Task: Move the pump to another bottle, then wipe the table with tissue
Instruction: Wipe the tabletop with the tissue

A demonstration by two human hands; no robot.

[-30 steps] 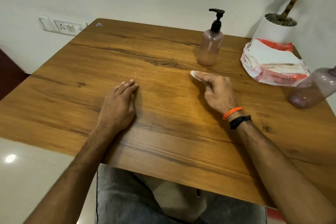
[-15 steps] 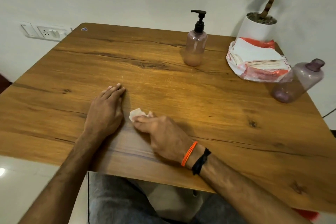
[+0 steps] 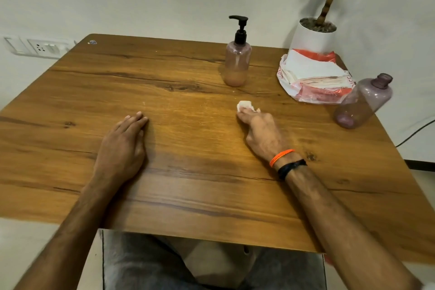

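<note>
My right hand (image 3: pixel 263 133) presses a small crumpled white tissue (image 3: pixel 244 105) onto the wooden table (image 3: pixel 188 183), right of centre, with the fingers closed over it. My left hand (image 3: pixel 122 146) lies flat on the table, palm down, holding nothing. A pink translucent bottle (image 3: pixel 236 63) with the black pump (image 3: pixel 239 28) on top stands upright at the back middle, a little liquid in its bottom. A second purple bottle (image 3: pixel 363 101) with an open neck stands at the right edge.
An open red-and-white pack of tissues (image 3: pixel 313 75) lies at the back right. Behind it stands a white plant pot (image 3: pixel 313 37). A wall socket (image 3: pixel 40 48) sits left of the table. My lap shows below the near edge.
My right hand has slid the tissue from beside my left hand back to the right and further away. The left hand has stayed put. The camera view shifted slightly.
</note>
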